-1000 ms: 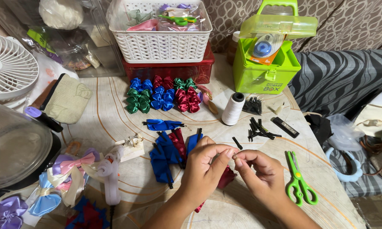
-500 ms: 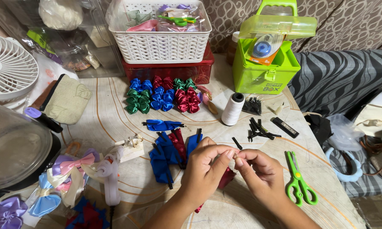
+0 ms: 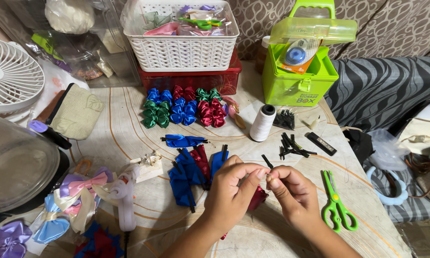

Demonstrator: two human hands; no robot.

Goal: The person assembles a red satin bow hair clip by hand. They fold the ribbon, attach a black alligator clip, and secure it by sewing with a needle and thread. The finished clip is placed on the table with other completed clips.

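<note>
My left hand (image 3: 234, 188) and my right hand (image 3: 293, 193) meet above the table's front, fingertips pinched together on a small item too fine to make out. A dark red ribbon piece (image 3: 258, 198) lies on the table, partly hidden by both hands. Just left of my left hand lie blue and red ribbon pieces with black clips (image 3: 191, 169). A white thread spool (image 3: 262, 123) stands behind the hands, and loose black clips (image 3: 291, 145) lie to its right. Green scissors (image 3: 336, 205) rest right of my right hand.
Finished green, blue and red bows (image 3: 184, 110) sit in a row before a white basket (image 3: 181, 52) on a red box. A lime storage box (image 3: 298, 76) stands open at the back right. A glue gun (image 3: 125, 200), pastel bows (image 3: 76, 196) and a fan (image 3: 10, 76) are on the left.
</note>
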